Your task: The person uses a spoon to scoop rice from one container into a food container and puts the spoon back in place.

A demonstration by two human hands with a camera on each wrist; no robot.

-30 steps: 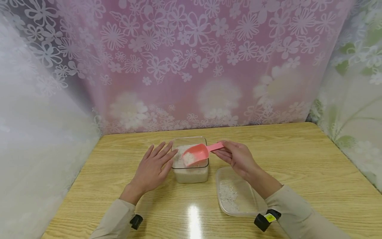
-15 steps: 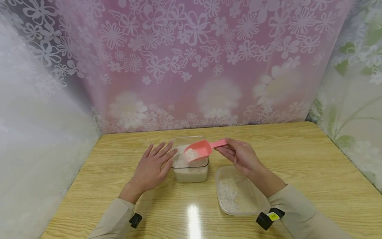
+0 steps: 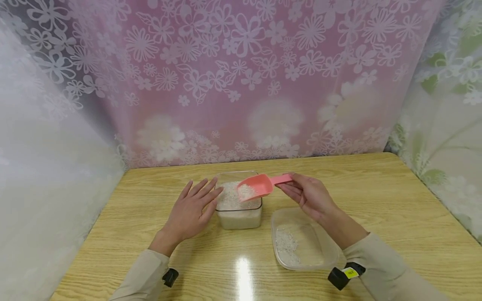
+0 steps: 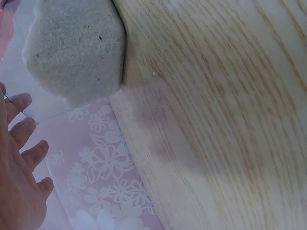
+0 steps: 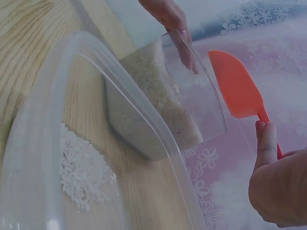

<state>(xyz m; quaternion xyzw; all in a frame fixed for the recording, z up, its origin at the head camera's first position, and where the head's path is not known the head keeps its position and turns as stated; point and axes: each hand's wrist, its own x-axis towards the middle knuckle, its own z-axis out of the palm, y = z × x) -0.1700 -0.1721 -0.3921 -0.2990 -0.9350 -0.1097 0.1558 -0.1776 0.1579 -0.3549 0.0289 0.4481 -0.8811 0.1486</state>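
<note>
Pink scoop (image 3: 260,184) above the deep container (image 3: 239,210), gripped from the right

We see the scoop over the right part of the rice-filled deep container; the right-wrist view shows it apart from the rim. The right hand (image 3: 314,198) pinches the end of the handle (image 3: 281,179) between thumb and fingers. From that grip the bowl lies to the left, the long axis running roughly sideways, with a small heap of rice (image 3: 246,192) near the lip. The left hand (image 3: 191,212) has its fingers spread, fingertips at the deep container's left edge (whether they press on it, we cannot tell), and is farther from the handle. The shallow container (image 3: 315,247), with loose grains (image 3: 287,246) along its left side, stands on the table (image 3: 211,267) nearer the person and to the right. We judge this the deciding relation: the shallow container lies on the handle's side, so the scoop's lip points away from it.
</note>
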